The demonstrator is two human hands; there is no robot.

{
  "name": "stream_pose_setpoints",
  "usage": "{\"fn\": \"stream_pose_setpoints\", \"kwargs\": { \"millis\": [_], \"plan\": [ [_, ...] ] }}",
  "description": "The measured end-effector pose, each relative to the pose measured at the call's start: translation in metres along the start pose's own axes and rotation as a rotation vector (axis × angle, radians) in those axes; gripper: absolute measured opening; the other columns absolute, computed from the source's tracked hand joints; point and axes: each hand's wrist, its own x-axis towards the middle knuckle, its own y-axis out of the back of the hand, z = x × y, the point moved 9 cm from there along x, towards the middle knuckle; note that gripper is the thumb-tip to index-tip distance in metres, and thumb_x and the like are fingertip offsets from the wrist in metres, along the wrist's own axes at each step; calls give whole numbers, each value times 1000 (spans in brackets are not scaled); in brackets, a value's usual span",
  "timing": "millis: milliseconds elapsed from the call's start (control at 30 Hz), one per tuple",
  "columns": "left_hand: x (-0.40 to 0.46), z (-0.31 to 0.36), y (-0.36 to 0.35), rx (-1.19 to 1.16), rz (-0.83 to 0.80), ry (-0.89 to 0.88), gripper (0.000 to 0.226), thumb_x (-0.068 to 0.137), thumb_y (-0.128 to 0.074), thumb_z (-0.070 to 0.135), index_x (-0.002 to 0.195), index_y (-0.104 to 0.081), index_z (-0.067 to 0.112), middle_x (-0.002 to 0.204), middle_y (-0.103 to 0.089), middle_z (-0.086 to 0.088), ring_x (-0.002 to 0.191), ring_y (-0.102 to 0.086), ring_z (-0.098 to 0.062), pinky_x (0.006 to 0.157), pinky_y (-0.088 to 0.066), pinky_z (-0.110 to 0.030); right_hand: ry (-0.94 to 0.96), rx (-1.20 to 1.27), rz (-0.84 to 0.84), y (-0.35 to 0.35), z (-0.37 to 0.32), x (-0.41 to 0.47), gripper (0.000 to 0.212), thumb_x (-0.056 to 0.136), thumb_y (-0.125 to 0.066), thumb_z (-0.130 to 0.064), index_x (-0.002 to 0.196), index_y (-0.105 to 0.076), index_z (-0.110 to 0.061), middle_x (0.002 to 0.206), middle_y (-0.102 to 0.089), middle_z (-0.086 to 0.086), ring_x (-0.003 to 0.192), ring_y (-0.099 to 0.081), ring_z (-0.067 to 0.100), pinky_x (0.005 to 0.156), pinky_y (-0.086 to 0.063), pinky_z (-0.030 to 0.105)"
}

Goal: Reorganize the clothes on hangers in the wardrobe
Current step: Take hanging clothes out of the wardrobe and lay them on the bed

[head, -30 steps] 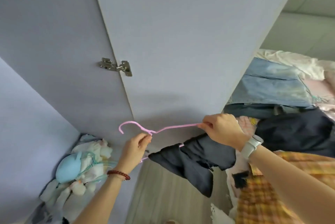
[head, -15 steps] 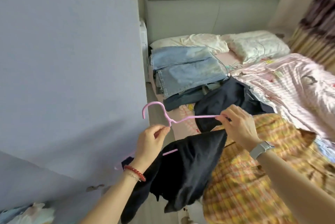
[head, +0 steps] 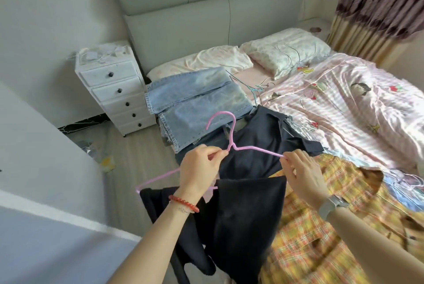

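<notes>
A pink wire hanger (head: 231, 133) is held up over the edge of the bed. My left hand (head: 199, 167) pinches it just left of the neck. My right hand (head: 300, 172) pinches its right shoulder. A black garment (head: 238, 233) hangs from the hanger's lower bar and droops below both hands. Another dark garment (head: 263, 143) lies flat on the bed behind the hanger. Folded light blue jeans (head: 195, 104) are stacked on the bed's near left corner. A yellow plaid shirt (head: 332, 237) lies on the bed under my right forearm.
A white drawer unit (head: 114, 86) stands left of the bed by the padded headboard (head: 206, 8). Two pillows (head: 284, 54) and a pink striped quilt (head: 355, 104) cover the bed. A lilac wardrobe door (head: 34, 192) fills the lower left. Litter lies on the floor (head: 107, 162).
The view has swung from the wardrobe door to the bed. Both hands carried the hanger and its black garment from beside the door to over the bed edge, keeping their grips.
</notes>
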Motion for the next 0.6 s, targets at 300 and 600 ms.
{"fn": "stream_pose_setpoints", "kwargs": {
  "millis": [300,600],
  "plan": [
    [57,-25,63,113,388,-81,10,79,-69,11,85,-71,3,84,-67,-10,84,-59,-32,83,-41,-49,109,96,-7,-30,-75,50,25,88,-44,-29,81,-62,-13,40,-51,-3,34,-48,17,38,-26,15],
    [162,-11,112,138,754,32,36,87,-62,29,118,-61,10,131,-50,-12,125,-43,-29,101,-30,-49,-128,509,120,-68,-91,165,12,91,-53,-11,86,-60,-4,41,-41,-10,39,-44,6,42,-29,14]
  ]
}}
